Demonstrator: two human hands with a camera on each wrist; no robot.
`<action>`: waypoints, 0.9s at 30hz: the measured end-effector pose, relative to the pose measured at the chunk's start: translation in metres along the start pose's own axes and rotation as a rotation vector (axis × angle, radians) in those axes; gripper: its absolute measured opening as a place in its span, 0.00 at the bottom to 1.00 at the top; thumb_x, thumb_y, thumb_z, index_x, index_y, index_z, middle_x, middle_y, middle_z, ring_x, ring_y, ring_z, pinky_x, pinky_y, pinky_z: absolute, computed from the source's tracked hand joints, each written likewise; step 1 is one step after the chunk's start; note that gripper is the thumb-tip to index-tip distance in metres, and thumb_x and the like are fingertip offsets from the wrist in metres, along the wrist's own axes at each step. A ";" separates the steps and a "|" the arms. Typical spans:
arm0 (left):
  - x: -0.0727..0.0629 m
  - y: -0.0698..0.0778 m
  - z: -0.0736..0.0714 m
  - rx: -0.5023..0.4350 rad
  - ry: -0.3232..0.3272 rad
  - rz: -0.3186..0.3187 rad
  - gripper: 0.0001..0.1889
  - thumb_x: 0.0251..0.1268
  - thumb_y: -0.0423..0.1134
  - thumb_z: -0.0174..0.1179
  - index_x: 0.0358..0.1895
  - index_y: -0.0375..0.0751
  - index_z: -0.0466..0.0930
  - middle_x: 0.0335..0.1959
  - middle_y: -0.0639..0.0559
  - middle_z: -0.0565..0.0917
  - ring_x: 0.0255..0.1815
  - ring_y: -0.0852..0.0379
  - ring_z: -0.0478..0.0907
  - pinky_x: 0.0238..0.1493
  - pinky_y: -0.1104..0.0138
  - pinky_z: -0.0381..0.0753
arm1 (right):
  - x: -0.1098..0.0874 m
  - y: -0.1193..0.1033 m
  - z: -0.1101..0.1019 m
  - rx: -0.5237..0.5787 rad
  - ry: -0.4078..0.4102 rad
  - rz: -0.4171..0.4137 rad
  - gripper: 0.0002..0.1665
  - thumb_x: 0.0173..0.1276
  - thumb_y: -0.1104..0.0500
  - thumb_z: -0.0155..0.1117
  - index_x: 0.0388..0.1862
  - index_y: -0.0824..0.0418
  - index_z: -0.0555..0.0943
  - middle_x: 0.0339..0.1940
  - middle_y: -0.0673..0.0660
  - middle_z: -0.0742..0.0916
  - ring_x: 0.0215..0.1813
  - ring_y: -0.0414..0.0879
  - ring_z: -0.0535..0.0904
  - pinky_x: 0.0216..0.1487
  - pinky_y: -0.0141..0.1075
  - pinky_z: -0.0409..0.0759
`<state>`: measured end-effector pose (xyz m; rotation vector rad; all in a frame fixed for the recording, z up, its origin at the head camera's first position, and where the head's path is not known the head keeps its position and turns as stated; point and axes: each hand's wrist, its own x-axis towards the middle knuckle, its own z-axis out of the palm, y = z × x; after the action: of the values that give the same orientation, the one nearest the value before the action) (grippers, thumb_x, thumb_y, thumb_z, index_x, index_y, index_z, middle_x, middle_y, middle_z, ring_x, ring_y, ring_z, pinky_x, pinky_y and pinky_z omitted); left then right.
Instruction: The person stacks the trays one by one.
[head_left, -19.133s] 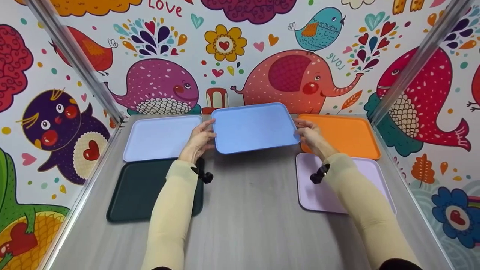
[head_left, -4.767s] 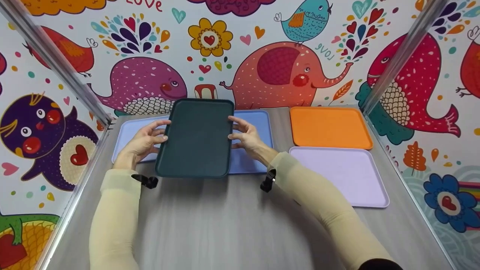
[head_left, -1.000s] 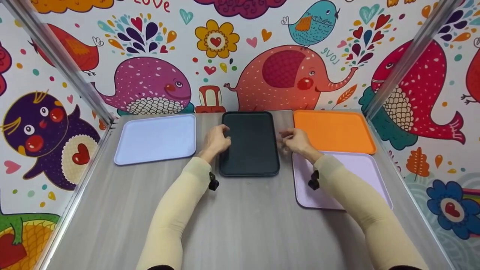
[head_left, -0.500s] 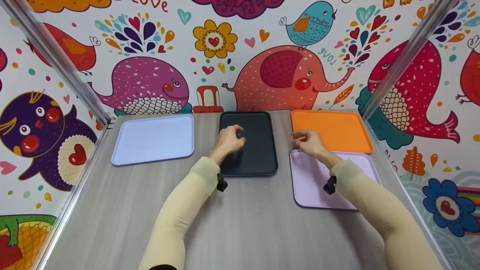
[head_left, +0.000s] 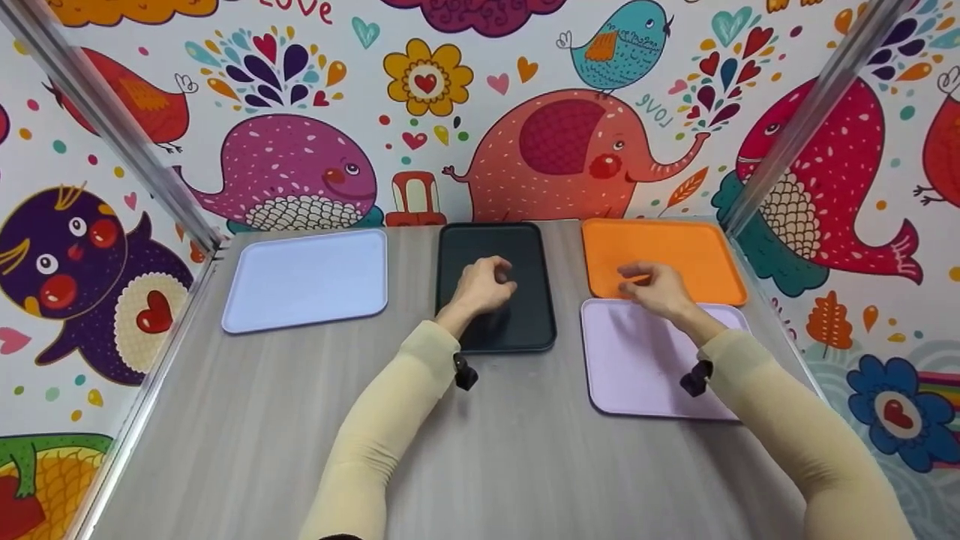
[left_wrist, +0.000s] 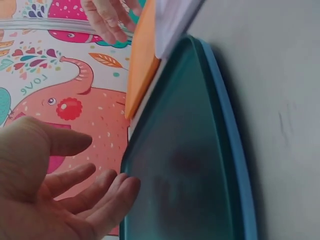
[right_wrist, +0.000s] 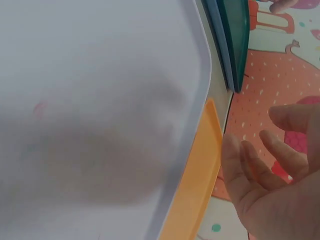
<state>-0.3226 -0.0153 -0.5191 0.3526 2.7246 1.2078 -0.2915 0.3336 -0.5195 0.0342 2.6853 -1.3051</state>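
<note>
Dark green tray (head_left: 525, 300) by picture wall (head_left: 555, 142), long side 12 to 6 o'clock | smooth, round corners, on blue tray (left_wrist: 239, 155) | your left hand (head_left: 482, 289) above it, your right hand (head_left: 658, 290) at 3 o'clock by orange tray (head_left: 671, 247) | both hands' fingers softly bent, thumbs apart

The place is a booth-type workstation: a grey wood-grain worktop (head_left: 540, 457) enclosed by cartoon-printed walls (head_left: 517, 45), with metal posts (head_left: 118, 127) at the corners.
</note>
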 end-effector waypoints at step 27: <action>-0.006 0.057 0.070 -0.223 -0.238 -0.128 0.27 0.75 0.38 0.71 0.74 0.37 0.82 0.65 0.38 0.89 0.50 0.48 0.92 0.52 0.54 0.96 | -0.043 0.065 -0.073 -0.074 -0.022 0.218 0.41 0.81 0.53 0.68 0.82 0.76 0.68 0.84 0.83 0.68 0.81 0.78 0.64 0.86 0.71 0.65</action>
<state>-0.2924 0.0695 -0.5230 0.2705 2.3473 1.3240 -0.2529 0.4338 -0.5194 0.2928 2.6208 -1.1347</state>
